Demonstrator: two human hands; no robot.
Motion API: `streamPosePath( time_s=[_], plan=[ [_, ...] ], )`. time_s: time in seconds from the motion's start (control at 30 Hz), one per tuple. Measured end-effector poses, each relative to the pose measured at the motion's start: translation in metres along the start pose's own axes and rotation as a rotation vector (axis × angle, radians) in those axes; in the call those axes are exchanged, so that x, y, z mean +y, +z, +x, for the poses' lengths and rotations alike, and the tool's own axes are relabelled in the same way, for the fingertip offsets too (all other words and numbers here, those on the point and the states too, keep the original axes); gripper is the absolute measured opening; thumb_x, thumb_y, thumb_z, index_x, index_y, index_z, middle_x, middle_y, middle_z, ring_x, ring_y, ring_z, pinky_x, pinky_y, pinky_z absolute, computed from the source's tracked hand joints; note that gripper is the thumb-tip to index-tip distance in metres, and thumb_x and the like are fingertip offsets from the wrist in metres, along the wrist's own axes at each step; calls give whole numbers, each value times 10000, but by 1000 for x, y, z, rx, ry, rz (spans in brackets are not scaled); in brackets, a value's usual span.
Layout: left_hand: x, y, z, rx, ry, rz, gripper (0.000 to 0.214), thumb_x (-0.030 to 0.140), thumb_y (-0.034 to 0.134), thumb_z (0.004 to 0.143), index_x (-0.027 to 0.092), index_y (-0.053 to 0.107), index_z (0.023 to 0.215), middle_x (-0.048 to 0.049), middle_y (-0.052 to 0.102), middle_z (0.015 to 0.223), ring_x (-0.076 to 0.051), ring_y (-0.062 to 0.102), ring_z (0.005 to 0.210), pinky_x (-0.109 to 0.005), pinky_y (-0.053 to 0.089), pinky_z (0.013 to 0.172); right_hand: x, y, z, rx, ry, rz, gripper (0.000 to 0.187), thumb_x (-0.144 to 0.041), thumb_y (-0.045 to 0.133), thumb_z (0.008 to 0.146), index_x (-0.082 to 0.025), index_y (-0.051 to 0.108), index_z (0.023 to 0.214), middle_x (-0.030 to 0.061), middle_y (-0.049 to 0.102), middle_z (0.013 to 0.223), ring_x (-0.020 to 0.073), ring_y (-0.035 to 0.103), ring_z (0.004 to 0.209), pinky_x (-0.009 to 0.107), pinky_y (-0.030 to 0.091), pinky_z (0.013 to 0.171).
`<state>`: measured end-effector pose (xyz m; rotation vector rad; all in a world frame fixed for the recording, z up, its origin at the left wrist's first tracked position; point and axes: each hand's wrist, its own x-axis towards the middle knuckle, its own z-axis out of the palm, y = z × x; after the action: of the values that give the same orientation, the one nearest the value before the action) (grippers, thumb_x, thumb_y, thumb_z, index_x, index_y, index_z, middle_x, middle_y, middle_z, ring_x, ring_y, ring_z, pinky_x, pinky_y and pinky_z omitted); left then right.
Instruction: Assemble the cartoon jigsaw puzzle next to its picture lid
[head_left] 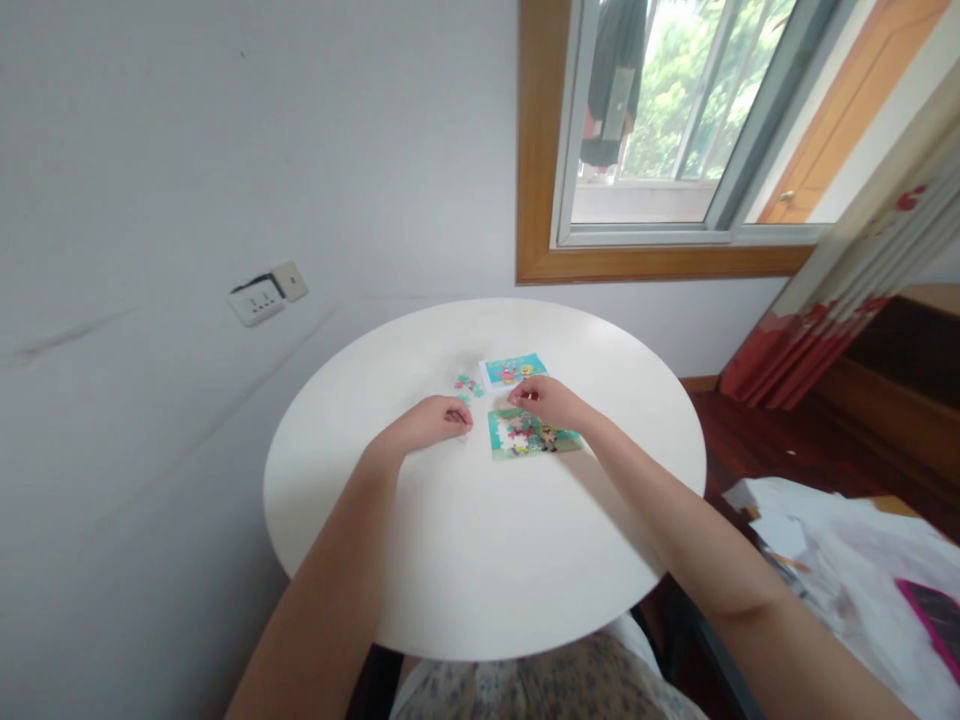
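Note:
A jigsaw puzzle (531,443) in a teal and green frame lies flat on the white round table, with a pale gap in its left part. My right hand (553,402) hovers at its far edge, thumb and fingers pinched together; whatever they may hold is too small to make out. Left of the puzzle, my left hand (433,422) rests near the tabletop with its fingers curled closed, their contents hidden. Just beyond that hand lie several loose puzzle pieces (469,384), teal and pink. Behind the puzzle is a picture card (514,370) with cartoon figures, partly covered by my right hand.
The round white table (465,560) stands close to a wall with a power socket (256,301). A window (667,120) is at the back right, beside a curtain (817,320). White bags (840,560) lie at the lower right.

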<state>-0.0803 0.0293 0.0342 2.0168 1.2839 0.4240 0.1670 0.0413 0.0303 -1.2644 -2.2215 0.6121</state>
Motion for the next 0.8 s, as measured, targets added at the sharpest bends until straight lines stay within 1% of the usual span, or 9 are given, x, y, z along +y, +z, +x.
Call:
streamPosePath(
  time_s=[0.07, 0.13, 0.2, 0.27, 0.33, 0.37, 0.43, 0.57, 0.8],
  plan=[
    [-5, -3, 0, 20, -10, 38, 267, 360, 610, 626, 157, 665, 791, -19, 668, 725, -190, 609, 719, -251, 459, 641, -4, 3, -3, -45, 3, -51, 218, -178, 527, 819, -149, 731, 891, 42, 697, 840, 117, 562, 707, 210, 399, 665],
    [-11, -7, -1, 70, -13, 92, 268, 344, 591, 632, 163, 679, 809, -24, 683, 761, -195, 614, 737, -255, 462, 660, -14, 11, -3, -96, -15, -110, 216, -186, 539, 817, -168, 737, 901, 43, 696, 836, 126, 577, 733, 213, 404, 682],
    [-16, -10, 0, 137, -17, 155, 268, 336, 557, 653, 170, 686, 820, -27, 691, 790, -194, 617, 751, -253, 461, 674, -27, 22, -3, -166, -96, -176, 220, -209, 549, 822, -200, 739, 932, 47, 695, 892, 150, 592, 829, 230, 409, 734],
    [-20, -13, 0, 197, -8, 231, 271, 319, 523, 670, 173, 692, 824, -31, 692, 812, -189, 615, 757, -250, 457, 684, -42, 35, -2, -150, -180, -261, 240, -286, 570, 832, -235, 724, 1009, 61, 674, 1011, 191, 575, 964, 271, 404, 804],
    [-22, -13, 1, 217, 11, 287, 279, 294, 493, 680, 171, 699, 822, -37, 692, 819, -185, 614, 754, -250, 454, 690, -56, 47, -2, -126, -190, -355, 291, -393, 568, 842, -255, 702, 1060, 76, 652, 1045, 224, 553, 1010, 321, 400, 829],
    [-23, -13, 1, 212, 21, 299, 284, 286, 483, 684, 168, 701, 822, -41, 693, 821, -184, 616, 753, -250, 454, 692, -62, 52, -2, -108, -181, -404, 300, -424, 563, 843, -249, 704, 1041, 83, 645, 1043, 237, 543, 1016, 345, 396, 836],
    [-24, -13, 2, 195, 28, 302, 290, 287, 480, 689, 163, 703, 827, -47, 698, 824, -186, 621, 750, -253, 456, 693, -70, 60, -2, -74, -163, -493, 287, -405, 534, 861, -214, 708, 985, 96, 638, 1022, 247, 528, 1016, 372, 384, 843],
    [-24, -12, 3, 193, 31, 289, 281, 318, 499, 705, 168, 704, 825, -46, 705, 827, -191, 629, 760, -250, 459, 688, -75, 68, -3, -34, -140, -579, 264, -277, 467, 890, -158, 693, 955, 109, 641, 993, 239, 511, 1003, 377, 361, 836],
    [-20, -11, 3, 187, 16, 261, 271, 317, 510, 689, 171, 701, 814, -41, 710, 845, -189, 626, 774, -243, 463, 709, -71, 66, -5, -31, -148, -576, 274, -252, 437, 906, -161, 695, 907, 102, 644, 979, 232, 503, 981, 361, 340, 807]
  ],
)
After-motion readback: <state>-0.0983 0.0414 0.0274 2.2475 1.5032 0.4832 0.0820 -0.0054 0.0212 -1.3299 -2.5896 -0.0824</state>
